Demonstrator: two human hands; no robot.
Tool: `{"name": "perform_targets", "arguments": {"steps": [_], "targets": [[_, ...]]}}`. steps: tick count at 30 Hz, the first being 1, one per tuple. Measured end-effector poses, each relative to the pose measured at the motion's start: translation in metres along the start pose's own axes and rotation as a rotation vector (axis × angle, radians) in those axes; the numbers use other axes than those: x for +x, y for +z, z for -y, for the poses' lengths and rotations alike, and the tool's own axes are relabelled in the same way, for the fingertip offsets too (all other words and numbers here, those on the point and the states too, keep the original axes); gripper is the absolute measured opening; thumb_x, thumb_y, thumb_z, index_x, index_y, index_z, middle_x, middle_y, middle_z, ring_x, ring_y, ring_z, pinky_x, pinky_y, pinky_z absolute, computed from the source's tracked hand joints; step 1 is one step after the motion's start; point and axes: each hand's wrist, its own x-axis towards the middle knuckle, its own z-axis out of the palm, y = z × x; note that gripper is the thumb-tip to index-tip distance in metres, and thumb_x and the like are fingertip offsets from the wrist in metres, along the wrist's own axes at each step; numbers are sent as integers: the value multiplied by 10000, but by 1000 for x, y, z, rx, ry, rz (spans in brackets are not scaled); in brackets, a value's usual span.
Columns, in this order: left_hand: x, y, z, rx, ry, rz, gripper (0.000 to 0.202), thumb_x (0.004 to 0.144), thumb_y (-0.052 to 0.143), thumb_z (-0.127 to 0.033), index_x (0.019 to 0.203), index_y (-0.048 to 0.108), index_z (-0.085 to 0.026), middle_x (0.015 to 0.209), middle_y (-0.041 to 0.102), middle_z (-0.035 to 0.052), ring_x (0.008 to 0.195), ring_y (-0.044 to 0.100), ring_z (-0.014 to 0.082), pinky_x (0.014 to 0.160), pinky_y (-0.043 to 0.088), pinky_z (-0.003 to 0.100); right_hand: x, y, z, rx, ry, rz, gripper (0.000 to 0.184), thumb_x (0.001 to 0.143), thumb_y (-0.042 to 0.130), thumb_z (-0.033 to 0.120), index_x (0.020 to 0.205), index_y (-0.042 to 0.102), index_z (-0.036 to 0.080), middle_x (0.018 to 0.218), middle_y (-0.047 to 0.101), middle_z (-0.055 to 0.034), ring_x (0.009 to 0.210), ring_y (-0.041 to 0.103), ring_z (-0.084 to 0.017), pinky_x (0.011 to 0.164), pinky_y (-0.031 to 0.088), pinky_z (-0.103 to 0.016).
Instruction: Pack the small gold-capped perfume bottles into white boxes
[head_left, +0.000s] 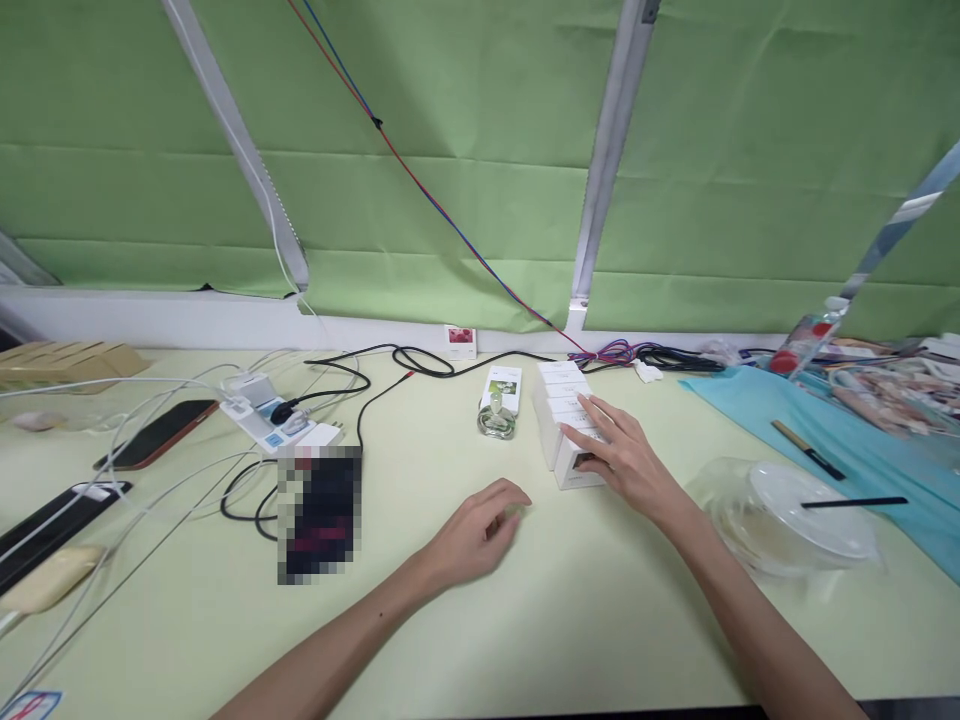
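A row of several small white boxes (561, 392) lies on the pale green table (570, 600), just right of centre. My right hand (626, 455) rests on the nearest boxes, fingers spread over their tops and thumb at the front box's side. My left hand (480, 530) hovers low over the table, left of the boxes, fingers loosely curled with nothing visible in them. A small glass bottle (496, 416) lies in front of its white printed box (503, 386), just left of the row.
A power strip (262, 418) with plugs and tangled cables sits at the left, with phones (159, 432) and a pixelated dark object (319, 512). A clear plastic lidded bowl (795, 515) and a teal cloth (840, 435) lie at the right. Green sheeting backs the table.
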Motion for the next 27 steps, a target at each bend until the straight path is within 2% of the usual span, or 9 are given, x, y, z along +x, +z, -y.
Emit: {"name": "perform_targets", "arguments": {"steps": [5,12,15,18,22,25,27], "targets": [[0,0,-1,4,5,-3,226,997,431,-224,1115,623,-203,1087,624,82,618,451,95,571,378,250,1,0,-3,-4,-24,0,507,949,634,212,1442,542,291,1671,240,-122,1500,297,-336,1111,399,-552],[-1,0,1,-6,9,-8,230,1009,422,-254,1108,623,-200,1084,618,86,592,437,87,571,383,253,4,-7,7,-31,15,31,511,908,679,196,1407,575,234,1586,400,-169,1459,352,-359,1101,411,-554],[-1,-1,1,-3,13,-23,229,1008,431,-255,1108,630,-203,1093,617,85,584,441,84,565,390,250,11,-15,18,-15,16,47,510,893,716,249,1385,584,217,1562,423,-187,1442,364,-372,1101,406,-572],[0,-3,-1,7,11,-36,221,1007,435,-250,1091,634,-205,1105,617,81,585,445,82,565,396,246,26,-23,33,46,-4,17,552,898,721,342,1405,551,208,1541,426,-205,1434,369,-362,1111,399,-576],[0,-6,-1,20,6,-59,209,1001,435,-247,1069,628,-203,1100,613,70,558,424,70,567,393,246,58,-24,53,139,-56,-16,516,945,656,351,1423,517,215,1446,503,-192,1387,423,-345,1093,427,-569],[0,-8,2,45,-8,-89,214,998,432,-248,1055,632,-198,1091,617,71,562,428,73,569,393,247,84,-12,66,183,-56,9,455,971,597,274,1417,517,239,1395,539,-182,1295,510,-344,1034,477,-562],[0,-10,5,79,-28,-110,216,990,433,-231,1036,641,-196,1066,624,66,566,431,77,577,395,250,99,2,72,209,5,15,468,969,567,218,1431,499,237,1381,549,-180,1257,539,-339,1004,504,-533]]}}
